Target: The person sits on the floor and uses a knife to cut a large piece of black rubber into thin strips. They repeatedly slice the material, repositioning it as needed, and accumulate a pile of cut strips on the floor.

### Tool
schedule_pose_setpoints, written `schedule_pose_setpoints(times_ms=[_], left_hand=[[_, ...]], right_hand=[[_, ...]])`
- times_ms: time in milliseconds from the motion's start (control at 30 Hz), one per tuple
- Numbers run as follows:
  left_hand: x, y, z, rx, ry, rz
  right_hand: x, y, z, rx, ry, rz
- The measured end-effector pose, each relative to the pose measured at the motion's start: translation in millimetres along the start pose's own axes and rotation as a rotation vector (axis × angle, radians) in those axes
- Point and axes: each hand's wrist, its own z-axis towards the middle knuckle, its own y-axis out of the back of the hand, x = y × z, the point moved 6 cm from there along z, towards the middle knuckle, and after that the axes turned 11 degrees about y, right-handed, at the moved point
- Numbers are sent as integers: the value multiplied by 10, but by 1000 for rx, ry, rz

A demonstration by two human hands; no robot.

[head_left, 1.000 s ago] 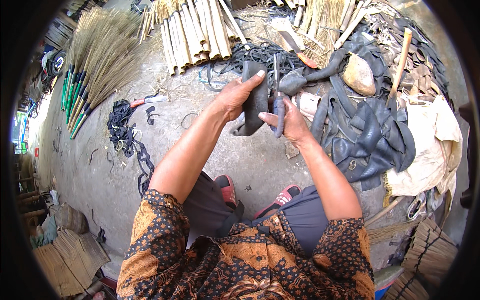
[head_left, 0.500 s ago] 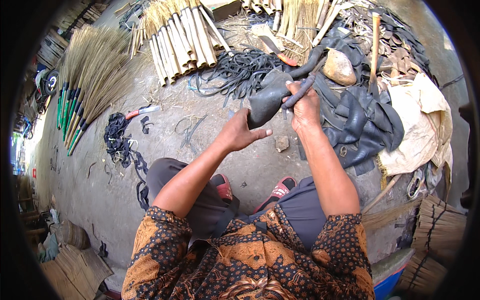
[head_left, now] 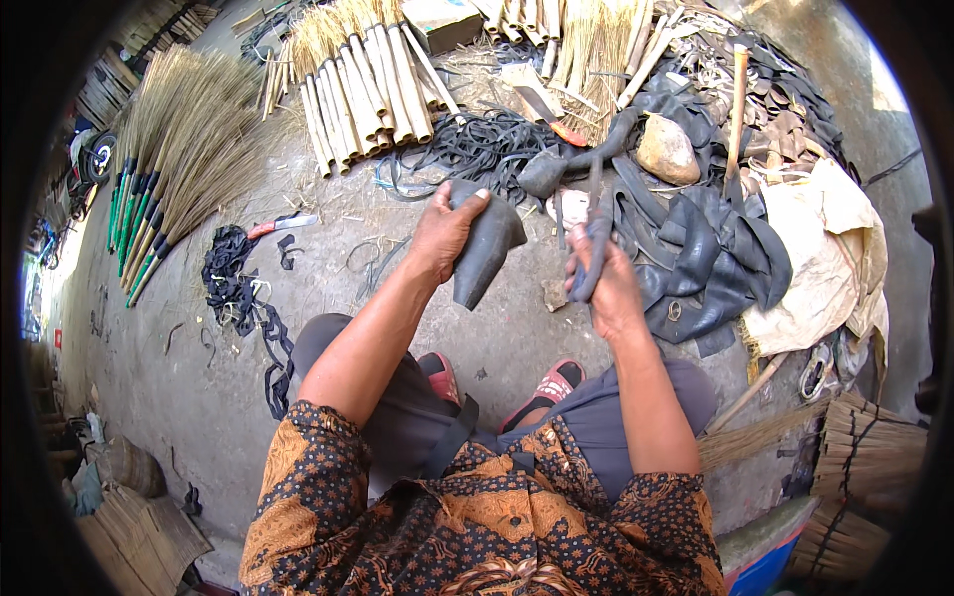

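- Got the left fingers (head_left: 474, 205) closed on a curved piece of dark grey rubber (head_left: 485, 253), held up over the floor (head_left: 507, 333), out in front of the knees.
- Got the right fingers (head_left: 578, 240) wrapped round the handle of what looks like a pair of shears (head_left: 598, 228), pointing up and away, well apart from that rubber. Kinda blurry there, so can't tell the exact blade gap.
- Below, between the knees: reddish sandals (head_left: 552, 382) on both feet.
- Right past the shears: a messy heap of rubber sheets (head_left: 696, 243), plus a big pale stone (head_left: 668, 149) on top and a cream cloth (head_left: 825, 258) alongside.
- Straight ahead: a tangle of black strips (head_left: 482, 149), then a stack of pale-handled brooms (head_left: 373, 94) just behind. Also a knife with an orange handle (head_left: 567, 133) close by.
- Over on the left: a clump of dark strips (head_left: 231, 268), a red-handled knife (head_left: 268, 227) touching or nearly so, and further out a fan of green-handled brooms (head_left: 179, 129).
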Motion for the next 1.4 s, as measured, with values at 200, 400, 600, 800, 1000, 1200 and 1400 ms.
schedule_pose_setpoints(times_ms=[200,400,600,800,1000,1200,1400], left_hand=[[-302,358,21,-88,-128,-187],[-675,666,77,-222,-300,-394],[-833,869,250,-283,-400,-497],[-808,875,242,-329,-472,-402],[-818,816,115,-383,-530,-321],[-765,787,79,-348,-497,-270],[-776,762,2,-408,-539,-302]], right_hand=[[-220,-560,-197,304,-17,73],[-295,-956,-438,687,8,138],[-407,-1135,-552,811,-66,13],[-353,-1269,-475,804,-4,66],[-285,-1332,-422,754,0,118],[-276,-1318,-419,738,50,78],[-332,-1240,-466,648,-138,95]])
